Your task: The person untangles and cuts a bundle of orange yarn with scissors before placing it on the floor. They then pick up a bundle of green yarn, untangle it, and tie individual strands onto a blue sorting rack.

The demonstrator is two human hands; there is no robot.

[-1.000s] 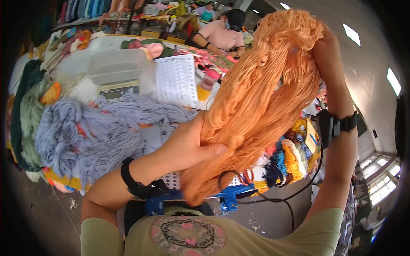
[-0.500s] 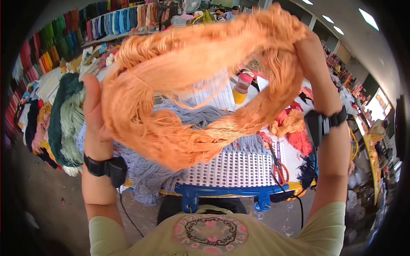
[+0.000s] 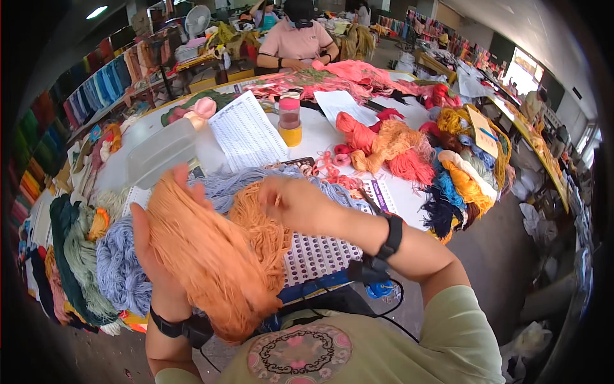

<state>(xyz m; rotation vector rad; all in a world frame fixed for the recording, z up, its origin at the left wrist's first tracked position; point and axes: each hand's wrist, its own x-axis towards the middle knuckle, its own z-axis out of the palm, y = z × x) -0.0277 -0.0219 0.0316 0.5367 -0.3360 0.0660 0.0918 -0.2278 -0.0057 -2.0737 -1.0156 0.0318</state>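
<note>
- A long, loose skein of orange yarn point(image 3: 204, 249) is hanging at the near edge of the worktop point(image 3: 409, 211), its lower end sagging free.
- The left hand point(image 3: 152, 259) is spreading wide, thumb standing at one side and fingers showing past the top; the skein is draping across it, so the hand is probably serving as a broad support that is letting the strands fall together.
- The right hand point(image 3: 297, 205) is curling its fingers narrowly by the skein's looser, crinkled part; whether it is pinching any strands, I cannot tell.
- Grey-blue yarn point(image 3: 121, 272) is lying heaped to the left and behind, while a white sheet with rows of purple dots point(image 3: 320, 259) is showing on the right.
- Farther out, a clear plastic box point(image 3: 160, 150), a printed white paper point(image 3: 249, 131) and a pink-and-yellow cylindrical container point(image 3: 290, 131) are resting past the yarn, seemingly leaving the near side to the hands.
- At the right, a multicoloured yarn pile point(image 3: 467, 179) is sitting well apart, presumably keeping its strands from tangling with the orange ones.
- Across the worktop, a co-worker in a pink shirt point(image 3: 300, 41) is sitting behind coral-pink yarn point(image 3: 371, 77).
</note>
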